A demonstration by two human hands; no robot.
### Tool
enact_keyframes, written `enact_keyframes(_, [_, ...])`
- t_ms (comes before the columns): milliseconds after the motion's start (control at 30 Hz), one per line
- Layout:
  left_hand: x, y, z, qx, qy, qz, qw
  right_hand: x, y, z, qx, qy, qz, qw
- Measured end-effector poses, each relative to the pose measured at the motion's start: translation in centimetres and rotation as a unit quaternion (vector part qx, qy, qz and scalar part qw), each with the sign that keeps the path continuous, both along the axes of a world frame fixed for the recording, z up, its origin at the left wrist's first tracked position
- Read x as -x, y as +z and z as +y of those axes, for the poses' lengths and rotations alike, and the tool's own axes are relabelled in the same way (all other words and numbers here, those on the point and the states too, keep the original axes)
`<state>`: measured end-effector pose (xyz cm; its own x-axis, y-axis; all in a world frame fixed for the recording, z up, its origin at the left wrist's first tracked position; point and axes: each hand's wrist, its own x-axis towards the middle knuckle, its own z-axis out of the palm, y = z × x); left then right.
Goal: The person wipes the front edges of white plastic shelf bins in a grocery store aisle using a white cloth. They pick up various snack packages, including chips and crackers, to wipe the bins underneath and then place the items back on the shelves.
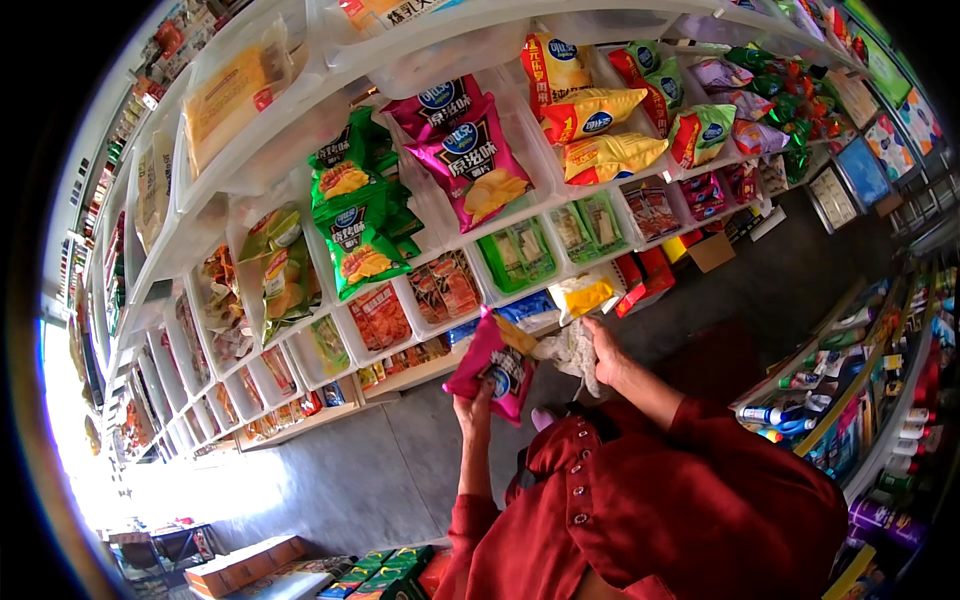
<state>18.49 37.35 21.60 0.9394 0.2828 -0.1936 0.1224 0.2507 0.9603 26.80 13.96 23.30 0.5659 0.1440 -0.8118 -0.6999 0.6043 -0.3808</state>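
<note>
My left hand (472,409) grips the lower edge of a magenta bag of potato chips (491,367), held out in front of my body. In my right hand (606,352) is a crumpled whitish cloth (566,351), whose near end comes up close to the bag's upper right side. Whether the cloth touches the bag I cannot tell. Ahead of both hands, a clear plastic bin (544,169) on the shelf holds more magenta chip bags (472,161). Green chip bags (360,240) lie in the bin to their left, yellow ones (600,112) to their right.
Below the chip bins runs a row of smaller bins with green packets (517,255) and red packets (380,316). Cardboard boxes (712,251) stand low at the right. Another shelf with bottles (772,416) is at my right. A long carton (244,564) lies behind at left, above grey floor (360,472).
</note>
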Motion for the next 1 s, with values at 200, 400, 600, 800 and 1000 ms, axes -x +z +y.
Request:
enact_keyframes(200, [-4.9,1.4,-3.8,0.103,0.025,0.058,0.993,0.1,-1.7,-3.6,-0.013,0.055,0.062,0.996])
enact_keyframes(400, [-9.4,-0.2,-6.7,0.288,0.114,0.084,0.947,-1.0,-2.0,-5.6,-0.002,0.081,0.063,0.995])
enact_keyframes(600, [-12.2,-5.5,-8.7,0.397,0.078,0.093,0.910,-1.9,-2.5,-8.6,0.037,0.087,0.032,0.995])
enact_keyframes(800, [-15.2,-5.3,-10.3,0.435,0.105,0.097,0.889,-2.1,-2.1,-11.0,0.083,0.073,0.050,0.993])
enact_keyframes(1000, [-18.4,-7.6,-10.6,0.430,0.034,0.174,0.885,-2.0,-4.2,-13.7,0.081,0.053,0.036,0.995])
